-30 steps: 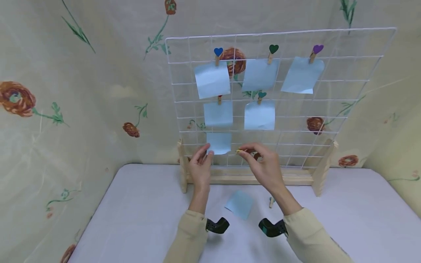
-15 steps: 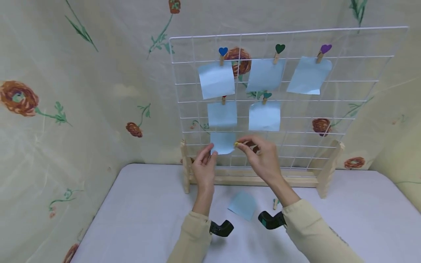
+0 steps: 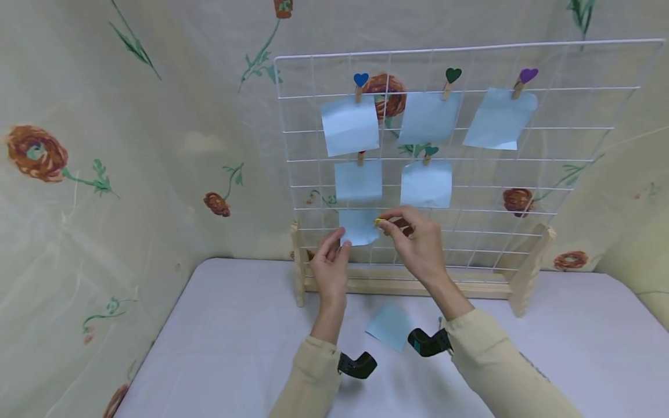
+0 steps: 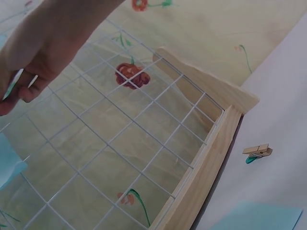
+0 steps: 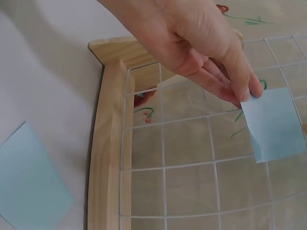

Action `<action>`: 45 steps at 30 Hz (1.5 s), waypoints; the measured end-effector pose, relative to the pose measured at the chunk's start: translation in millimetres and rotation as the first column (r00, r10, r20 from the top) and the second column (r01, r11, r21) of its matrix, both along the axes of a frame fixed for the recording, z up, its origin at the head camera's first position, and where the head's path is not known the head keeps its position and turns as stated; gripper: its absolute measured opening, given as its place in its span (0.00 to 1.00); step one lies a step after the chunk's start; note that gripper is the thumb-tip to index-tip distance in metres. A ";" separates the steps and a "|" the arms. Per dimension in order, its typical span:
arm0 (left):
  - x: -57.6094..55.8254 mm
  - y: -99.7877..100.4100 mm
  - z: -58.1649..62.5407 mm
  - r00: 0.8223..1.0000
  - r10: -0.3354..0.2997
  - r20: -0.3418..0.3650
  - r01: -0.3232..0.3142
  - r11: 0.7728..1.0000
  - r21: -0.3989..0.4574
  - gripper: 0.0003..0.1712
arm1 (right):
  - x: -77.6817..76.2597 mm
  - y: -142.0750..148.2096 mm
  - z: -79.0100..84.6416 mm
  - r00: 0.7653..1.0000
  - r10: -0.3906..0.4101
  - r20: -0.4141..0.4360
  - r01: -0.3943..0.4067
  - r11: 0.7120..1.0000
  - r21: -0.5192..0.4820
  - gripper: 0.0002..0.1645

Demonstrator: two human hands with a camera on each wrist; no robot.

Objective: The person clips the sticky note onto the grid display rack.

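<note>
My left hand (image 3: 330, 267) pinches the lower left corner of a light blue paper note (image 3: 358, 226) against the white wire grid (image 3: 470, 233); the right wrist view shows thumb and finger on that note (image 5: 276, 124). On the note's right side, my right hand (image 3: 418, 247) pinches a small clothespin (image 3: 378, 222), of which only a yellow bit shows between the fingertips. Whether it touches the paper I cannot tell. Above, several blue notes (image 3: 350, 126) hang from the grid by heart-topped clothespins (image 3: 453, 78).
The grid stands in a wooden base (image 3: 428, 287) on a white-covered table (image 3: 235, 348). A loose blue note (image 3: 391, 326) lies in front. Nearby is a wooden clothespin with a green part (image 4: 259, 151), mostly hidden by the right forearm in the head view. Behind hangs a flowered cloth (image 3: 157, 145).
My right hand has moved up with the clothespin to the note's right side. My left hand keeps its pinch on the note. The head view has shifted slightly.
</note>
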State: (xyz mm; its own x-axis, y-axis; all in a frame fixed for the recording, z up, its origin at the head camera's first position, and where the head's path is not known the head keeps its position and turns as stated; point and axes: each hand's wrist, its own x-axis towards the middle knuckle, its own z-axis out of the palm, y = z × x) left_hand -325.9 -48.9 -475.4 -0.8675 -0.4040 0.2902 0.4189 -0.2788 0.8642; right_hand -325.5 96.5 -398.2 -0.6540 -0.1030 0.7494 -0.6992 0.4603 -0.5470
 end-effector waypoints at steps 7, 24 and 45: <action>2.3 0.8 -0.1 1.000 -0.019 -0.004 0.019 1.000 0.004 0.17 | -3.6 -2.9 1.8 1.000 0.015 -0.020 -0.016 0.999 -0.038 0.07; 0.4 -6.0 1.8 0.999 -0.039 0.018 0.040 0.998 -0.053 0.17 | -12.4 -15.1 11.5 0.999 0.032 -0.042 -0.033 0.999 -0.040 0.08; 16.2 -5.2 21.5 0.999 -0.029 0.014 0.030 0.995 -0.100 0.16 | -20.5 -16.5 13.2 1.000 0.005 -0.003 -0.005 0.999 -0.048 0.06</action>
State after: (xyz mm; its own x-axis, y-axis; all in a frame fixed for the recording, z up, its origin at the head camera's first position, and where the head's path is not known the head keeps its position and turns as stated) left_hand -309.7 -54.1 -453.9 -0.8823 -0.3477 0.3172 0.4009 -0.2023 0.8935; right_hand -346.1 80.0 -385.1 -0.6511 -0.0706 0.7557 -0.7034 0.4300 -0.5659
